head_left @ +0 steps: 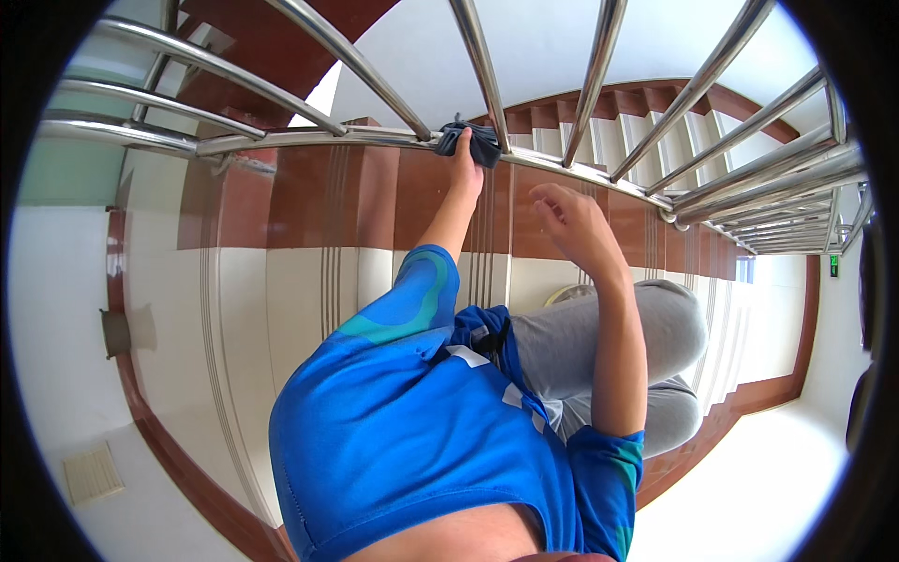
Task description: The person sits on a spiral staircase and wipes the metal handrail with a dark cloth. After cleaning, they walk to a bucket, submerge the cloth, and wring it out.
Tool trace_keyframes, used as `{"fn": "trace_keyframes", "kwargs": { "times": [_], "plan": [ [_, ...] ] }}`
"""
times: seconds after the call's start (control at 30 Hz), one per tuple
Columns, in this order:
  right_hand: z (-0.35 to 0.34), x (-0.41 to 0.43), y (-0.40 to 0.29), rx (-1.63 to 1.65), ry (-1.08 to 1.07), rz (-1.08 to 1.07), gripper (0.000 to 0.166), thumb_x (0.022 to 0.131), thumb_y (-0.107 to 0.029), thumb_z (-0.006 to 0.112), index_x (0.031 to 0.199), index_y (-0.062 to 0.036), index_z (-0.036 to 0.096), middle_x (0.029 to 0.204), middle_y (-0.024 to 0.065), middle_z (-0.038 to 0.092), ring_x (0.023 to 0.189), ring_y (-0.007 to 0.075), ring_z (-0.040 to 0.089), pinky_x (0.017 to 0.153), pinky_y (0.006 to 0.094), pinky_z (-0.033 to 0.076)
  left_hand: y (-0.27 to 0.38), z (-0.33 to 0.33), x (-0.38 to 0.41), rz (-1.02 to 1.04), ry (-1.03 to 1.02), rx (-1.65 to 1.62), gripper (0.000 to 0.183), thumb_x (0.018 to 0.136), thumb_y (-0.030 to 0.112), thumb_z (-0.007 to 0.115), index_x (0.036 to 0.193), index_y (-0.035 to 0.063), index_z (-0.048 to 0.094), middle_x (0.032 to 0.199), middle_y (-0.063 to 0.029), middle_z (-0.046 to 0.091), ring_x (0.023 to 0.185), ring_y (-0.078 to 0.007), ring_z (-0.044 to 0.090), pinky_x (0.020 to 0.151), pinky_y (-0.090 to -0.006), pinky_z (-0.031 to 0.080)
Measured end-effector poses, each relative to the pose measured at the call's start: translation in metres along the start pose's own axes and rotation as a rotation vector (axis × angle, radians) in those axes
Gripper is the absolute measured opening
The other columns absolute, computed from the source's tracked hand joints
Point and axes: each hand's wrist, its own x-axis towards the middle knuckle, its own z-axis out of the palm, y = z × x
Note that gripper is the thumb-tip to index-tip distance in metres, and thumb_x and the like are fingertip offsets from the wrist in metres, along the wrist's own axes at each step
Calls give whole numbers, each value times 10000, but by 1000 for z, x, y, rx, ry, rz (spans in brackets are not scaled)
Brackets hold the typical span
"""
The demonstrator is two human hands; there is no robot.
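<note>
A dark grey cloth [484, 145] is bunched on the lower rail [537, 160] of a stainless steel stair railing, beside the foot of an upright bar [484, 63]. My left hand [466, 165] grips it, thumb on top and arm stretched forward. The cloth hides that stretch of rail and most of my left fingers. To the right, my right hand [572, 218] hovers apart from the railing, over the red-brown stair edge. Its fingers are loosely curled, and nothing shows between them.
Cream stair treads [302, 288] with dark grooved strips lie beneath me. My bent knees [667, 316] in grey trousers are at the right. Another flight of stairs [632, 140] shows beyond the bars. A dark dustpan-like object [116, 334] rests by the left wall.
</note>
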Motion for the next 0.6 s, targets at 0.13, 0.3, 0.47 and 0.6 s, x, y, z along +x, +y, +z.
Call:
{"fn": "trace_keyframes", "kwargs": {
  "times": [0.13, 0.3, 0.47, 0.6],
  "plan": [
    [2, 1, -9, -7, -44, 8, 213, 864, -109, 553, 1048, -21, 613, 909, 152, 657, 796, 268, 637, 734, 344, 496, -6, -9, 4, -51, -84, 6, 275, 825, 144, 685, 1046, 117, 522, 990, -20, 599, 916, -144, 593, 804, -307, 510],
    [1, -7, -11, -13, -36, -5, 217, 852, -101, 561, 1044, -15, 614, 922, 168, 653, 822, 295, 637, 738, 360, 493, -55, -17, -15, -188, -178, 20, 312, 870, 309, 652, 1106, 143, 535, 1053, 14, 593, 996, -117, 551, 875, -301, 459],
    [-3, -22, 11, -51, 48, 56, 194, 833, -161, 537, 926, -32, 647, 875, 197, 638, 854, 373, 599, 756, 441, 467, -111, -7, -29, -253, -82, -244, 735, 799, 634, 529, 1335, 146, 407, 1341, 25, 453, 1234, -132, 413, 1060, -285, 306],
    [-5, -19, 15, -57, -49, 114, 235, 851, -172, 553, 1016, -23, 630, 941, 195, 643, 882, 353, 614, 760, 414, 475, -147, 4, -45, -270, 11, -51, 664, 803, 544, 617, 1310, 158, 430, 1273, 21, 515, 1160, -149, 479, 1027, -288, 342]
  ]
}}
